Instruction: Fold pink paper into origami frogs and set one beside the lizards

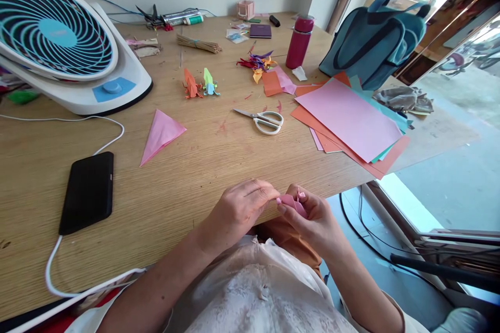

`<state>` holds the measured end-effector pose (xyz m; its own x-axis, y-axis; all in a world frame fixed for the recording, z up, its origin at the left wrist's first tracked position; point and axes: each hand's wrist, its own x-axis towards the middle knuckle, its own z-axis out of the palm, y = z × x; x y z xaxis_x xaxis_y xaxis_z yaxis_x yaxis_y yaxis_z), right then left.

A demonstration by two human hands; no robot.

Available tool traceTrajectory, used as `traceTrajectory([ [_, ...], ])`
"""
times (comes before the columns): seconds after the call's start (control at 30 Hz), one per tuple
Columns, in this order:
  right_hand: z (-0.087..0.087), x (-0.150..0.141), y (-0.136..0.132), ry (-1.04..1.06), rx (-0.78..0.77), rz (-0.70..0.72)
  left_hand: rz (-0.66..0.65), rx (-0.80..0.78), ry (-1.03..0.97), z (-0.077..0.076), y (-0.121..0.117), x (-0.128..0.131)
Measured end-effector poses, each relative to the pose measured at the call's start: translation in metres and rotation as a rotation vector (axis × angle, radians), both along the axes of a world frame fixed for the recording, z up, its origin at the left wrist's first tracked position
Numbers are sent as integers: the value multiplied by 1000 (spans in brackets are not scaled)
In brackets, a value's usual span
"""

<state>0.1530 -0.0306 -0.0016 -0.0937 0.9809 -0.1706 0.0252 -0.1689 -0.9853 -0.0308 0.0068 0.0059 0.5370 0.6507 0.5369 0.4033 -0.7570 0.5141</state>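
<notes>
While right hand (311,216) pinches well-folded pink paper (294,204), left hand (242,208) touching, grip unclear, two figures (190,85) look finished; pink triangle (161,132) seems barely begun.

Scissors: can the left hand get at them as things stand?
Likely yes: only tabletop lies between the left hand and the scissors, which look within reach. It would just need to leave the pink folded paper in the right hand.

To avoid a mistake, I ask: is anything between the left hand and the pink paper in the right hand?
Nothing visible; the left hand is at the edge of the pink paper.
</notes>
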Motion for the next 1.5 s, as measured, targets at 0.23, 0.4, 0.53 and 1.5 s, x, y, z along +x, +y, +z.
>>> traceTrajectory([
  [0.23, 1, -3, 3, 210, -53, 43, 120, 118, -87, -7, -6, 8],
  [0.4, 3, -4, 1, 360, -119, 47, 27, 199, 12, -6, -1, -4],
  [0.53, 7, -4, 0, 387, -151, 53, -36, 194, 6, -3, 2, -10],
  [1.5, -1, -14, 3, -240, 244, -144, 120, -555, -376, 5, -3, 18],
])
